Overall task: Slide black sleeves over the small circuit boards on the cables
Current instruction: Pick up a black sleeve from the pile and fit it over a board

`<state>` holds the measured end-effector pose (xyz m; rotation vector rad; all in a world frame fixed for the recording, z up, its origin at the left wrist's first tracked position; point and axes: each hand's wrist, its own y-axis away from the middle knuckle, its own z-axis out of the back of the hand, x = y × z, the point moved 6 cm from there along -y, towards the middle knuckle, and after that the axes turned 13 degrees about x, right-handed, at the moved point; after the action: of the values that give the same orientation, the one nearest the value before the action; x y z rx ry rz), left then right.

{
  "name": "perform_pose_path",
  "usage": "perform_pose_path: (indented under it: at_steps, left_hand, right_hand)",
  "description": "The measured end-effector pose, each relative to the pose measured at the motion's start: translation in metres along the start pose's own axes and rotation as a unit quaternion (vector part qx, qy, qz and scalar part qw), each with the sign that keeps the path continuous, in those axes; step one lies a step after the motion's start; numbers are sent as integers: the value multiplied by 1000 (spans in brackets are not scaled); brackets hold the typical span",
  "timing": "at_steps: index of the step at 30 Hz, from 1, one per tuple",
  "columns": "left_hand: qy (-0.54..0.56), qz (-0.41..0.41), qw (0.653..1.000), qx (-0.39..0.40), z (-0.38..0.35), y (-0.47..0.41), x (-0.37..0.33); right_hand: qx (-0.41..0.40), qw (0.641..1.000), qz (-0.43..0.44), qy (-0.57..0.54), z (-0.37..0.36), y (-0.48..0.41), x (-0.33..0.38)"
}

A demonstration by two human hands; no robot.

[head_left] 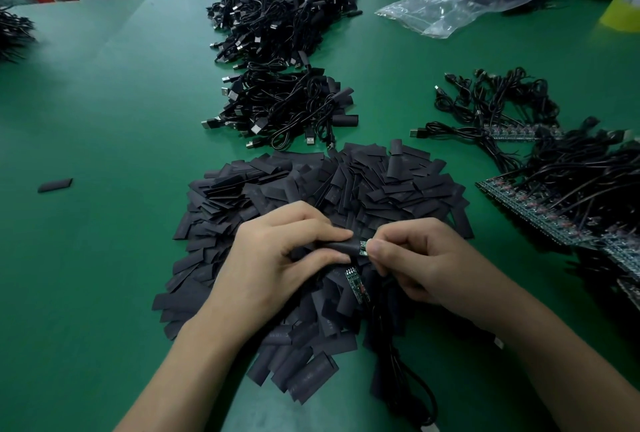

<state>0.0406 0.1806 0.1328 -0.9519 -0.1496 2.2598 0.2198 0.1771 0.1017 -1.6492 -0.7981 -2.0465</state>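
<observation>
My left hand [277, 258] gripped a sleeve [337, 246], right hand [415, 261] pinched the board [363, 248] at its mouth; squeezing the sleeve flat could snag the board.

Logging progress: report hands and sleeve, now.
Left hand grips sleeve. Right hand pinches circuit board, end showing at sleeve mouth. Second bare board just below.

Sleeves [346, 189] heaped mid-tabletop [104, 119], cable piles [277, 60] behind them, boards [540, 213] at right, bag [460, 1] far right, stray sleeve [55, 185] left
</observation>
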Motion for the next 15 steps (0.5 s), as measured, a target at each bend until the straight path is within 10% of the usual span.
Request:
perform_pose_path:
  at_steps: [15]
  left_hand:
    - [103,20,994,-35,-6,-1,-2]
  right_hand:
    - [12,999,11,-45,2,2,4]
